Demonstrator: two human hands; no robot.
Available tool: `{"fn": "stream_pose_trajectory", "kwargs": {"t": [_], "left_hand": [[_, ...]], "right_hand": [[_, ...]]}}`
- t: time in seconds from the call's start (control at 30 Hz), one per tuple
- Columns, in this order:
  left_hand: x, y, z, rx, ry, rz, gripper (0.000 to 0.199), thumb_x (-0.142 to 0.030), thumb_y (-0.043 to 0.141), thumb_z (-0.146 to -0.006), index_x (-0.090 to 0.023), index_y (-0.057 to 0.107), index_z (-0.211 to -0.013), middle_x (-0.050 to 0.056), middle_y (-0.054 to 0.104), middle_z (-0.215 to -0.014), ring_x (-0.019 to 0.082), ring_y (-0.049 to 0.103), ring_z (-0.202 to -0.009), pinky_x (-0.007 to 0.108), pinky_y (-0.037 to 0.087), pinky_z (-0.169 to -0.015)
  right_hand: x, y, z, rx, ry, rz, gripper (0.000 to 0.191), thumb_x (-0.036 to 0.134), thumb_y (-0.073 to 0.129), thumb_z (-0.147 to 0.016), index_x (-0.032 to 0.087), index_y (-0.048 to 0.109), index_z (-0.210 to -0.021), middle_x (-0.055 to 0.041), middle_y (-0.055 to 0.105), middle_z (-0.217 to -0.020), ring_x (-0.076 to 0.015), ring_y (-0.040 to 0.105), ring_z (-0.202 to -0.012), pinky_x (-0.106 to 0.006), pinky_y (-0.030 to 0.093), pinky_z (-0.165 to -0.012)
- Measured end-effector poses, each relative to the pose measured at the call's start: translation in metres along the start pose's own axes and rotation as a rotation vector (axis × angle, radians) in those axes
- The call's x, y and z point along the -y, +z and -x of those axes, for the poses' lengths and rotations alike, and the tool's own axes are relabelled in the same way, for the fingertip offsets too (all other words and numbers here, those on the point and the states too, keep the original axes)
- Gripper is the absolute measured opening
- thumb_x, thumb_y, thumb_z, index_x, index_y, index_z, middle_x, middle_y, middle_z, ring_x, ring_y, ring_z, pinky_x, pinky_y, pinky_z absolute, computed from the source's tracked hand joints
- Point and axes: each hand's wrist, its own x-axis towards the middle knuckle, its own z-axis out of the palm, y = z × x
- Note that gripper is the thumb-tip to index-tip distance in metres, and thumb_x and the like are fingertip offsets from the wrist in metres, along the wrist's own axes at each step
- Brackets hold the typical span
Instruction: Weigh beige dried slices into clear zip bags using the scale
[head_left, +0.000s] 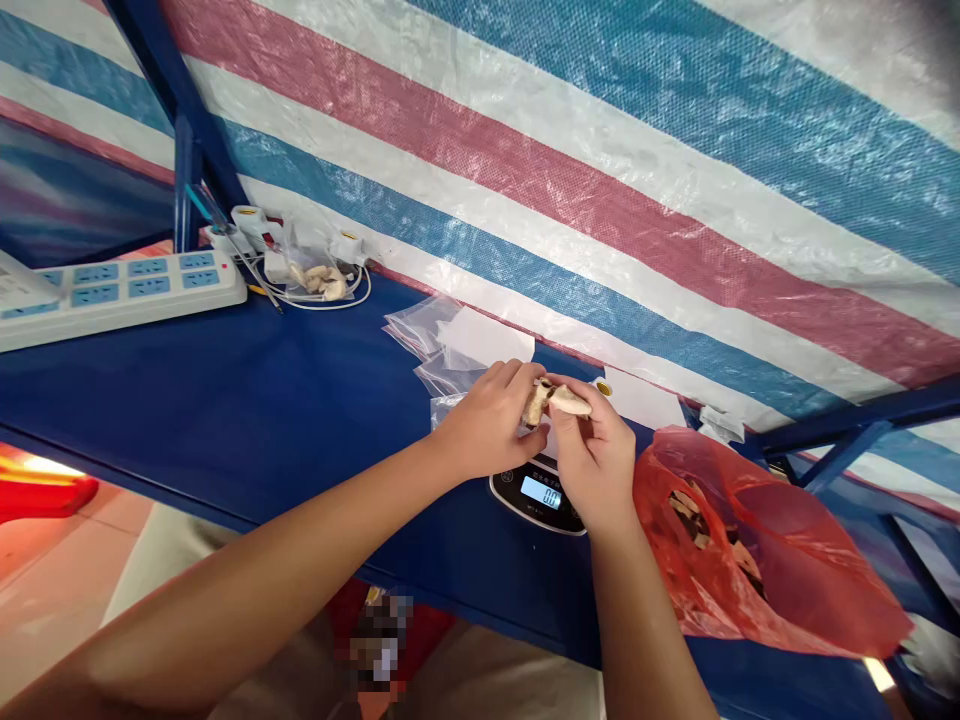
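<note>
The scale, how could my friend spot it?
Find the long blue table, then the left hand and right hand over it. Just below them in the picture, partly hidden, is the black-faced scale: only it has a lit number screen.

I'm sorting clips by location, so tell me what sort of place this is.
Probably a makeshift stall or workspace: striped plastic sheeting stands like a wall behind a blue tabletop, where a digital scale sits below the hands.
</note>
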Motion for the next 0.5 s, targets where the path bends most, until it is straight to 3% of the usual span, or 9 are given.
{"fn": "stream_pose_trajectory", "kwargs": {"t": [0.1, 0.2, 0.33, 0.5], "left_hand": [[-0.0003, -0.0004, 0.0000, -0.031, -0.009, 0.029, 0.045, -0.026, 0.064, -0.084, -0.017, 0.048, -0.125, 0.011, 0.061, -0.115, 0.028, 0.056, -0.111, 0.044, 0.051, -0.095], [0.0001, -0.0011, -0.0002, -0.056, -0.012, 0.041, 0.041, -0.028, 0.064, -0.085, -0.019, 0.048, -0.122, 0.010, 0.061, -0.114, 0.028, 0.057, -0.110, 0.043, 0.051, -0.093], [0.0022, -0.0002, -0.0004, -0.064, 0.007, 0.030, 0.033, -0.028, 0.063, -0.085, -0.020, 0.049, -0.114, 0.009, 0.060, -0.110, 0.026, 0.057, -0.107, 0.041, 0.051, -0.089], [0.0043, 0.0009, -0.0011, -0.063, 0.005, 0.001, 0.033, -0.026, 0.064, -0.082, -0.020, 0.048, -0.111, 0.009, 0.059, -0.109, 0.026, 0.057, -0.104, 0.041, 0.051, -0.088]], "right_hand": [[-0.0002, -0.0023, -0.0014, -0.051, -0.024, 0.022, 0.022, 0.038, 0.064, -0.102, 0.028, 0.077, -0.117, -0.0054, 0.078, -0.114, -0.0246, 0.074, -0.104, -0.043, 0.058, -0.097], [0.0015, -0.0055, -0.0025, -0.017, 0.003, -0.037, 0.021, 0.038, 0.064, -0.102, 0.028, 0.077, -0.116, -0.0046, 0.078, -0.115, -0.0241, 0.074, -0.104, -0.041, 0.059, -0.095], [0.0004, -0.0068, -0.0037, 0.042, 0.080, -0.210, 0.019, 0.040, 0.067, -0.101, 0.029, 0.077, -0.113, -0.0026, 0.077, -0.110, -0.0186, 0.074, -0.083, -0.037, 0.063, -0.080], [-0.0051, -0.0067, -0.0056, 0.123, 0.195, -0.371, 0.022, 0.044, 0.071, -0.099, 0.028, 0.078, -0.111, -0.0030, 0.075, -0.115, -0.0204, 0.075, -0.094, -0.037, 0.064, -0.083]]}}
